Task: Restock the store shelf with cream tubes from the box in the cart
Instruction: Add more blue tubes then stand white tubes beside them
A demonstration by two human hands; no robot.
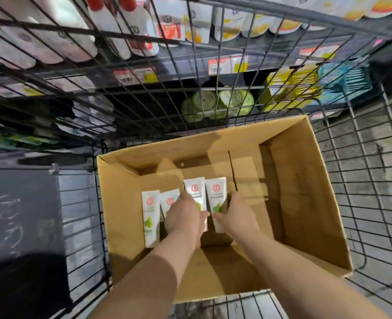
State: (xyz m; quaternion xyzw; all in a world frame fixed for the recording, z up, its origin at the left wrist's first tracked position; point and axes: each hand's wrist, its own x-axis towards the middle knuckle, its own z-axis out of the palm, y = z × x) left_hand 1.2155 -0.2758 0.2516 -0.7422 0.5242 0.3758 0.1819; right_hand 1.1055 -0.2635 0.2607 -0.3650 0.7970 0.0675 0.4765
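An open cardboard box (305, 203) sits in a black wire cart (363, 180). Several white cream tubes with red logos and green leaf prints lie side by side on its bottom. My left hand (183, 217) reaches in and its fingers curl round two middle tubes (194, 189). My right hand (236, 215) grips the rightmost tube (215, 196) from its right side, thumb on the front. The leftmost tube (151, 222) lies untouched. The store shelf (225, 65) is seen through the cart's mesh beyond the box.
The shelf holds white bottles (112, 31), green jars (215, 104), yellow boxes (291, 88) and price tags. A dark panel with chalk marks (18, 215) stands left of the box. The right half of the box holds nothing.
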